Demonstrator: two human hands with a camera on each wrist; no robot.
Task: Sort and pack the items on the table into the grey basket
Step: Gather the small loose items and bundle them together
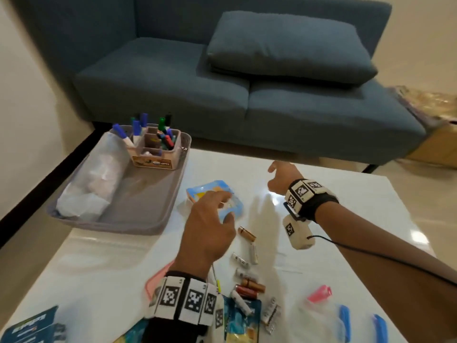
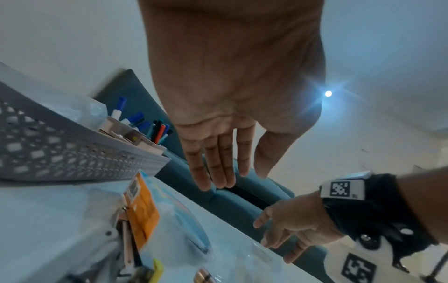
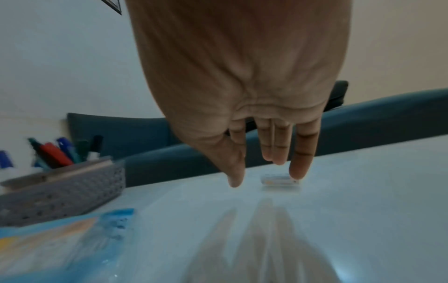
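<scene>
Both grips released: left hand [image 1: 210, 233] over blue packet [image 1: 231, 206], right hand [image 1: 282, 179] beyond loose batteries [image 1: 247, 276]

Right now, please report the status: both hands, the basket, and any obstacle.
Left hand open, above blue packet. Right hand open, reaching for small clear piece. Grey basket part filled. Loose batteries between, nothing blocking.

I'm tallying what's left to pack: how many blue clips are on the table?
2: one blue clip lies just right of the pink clip, the other further right, at the near right of the table. More may lie beyond the frame.
</scene>
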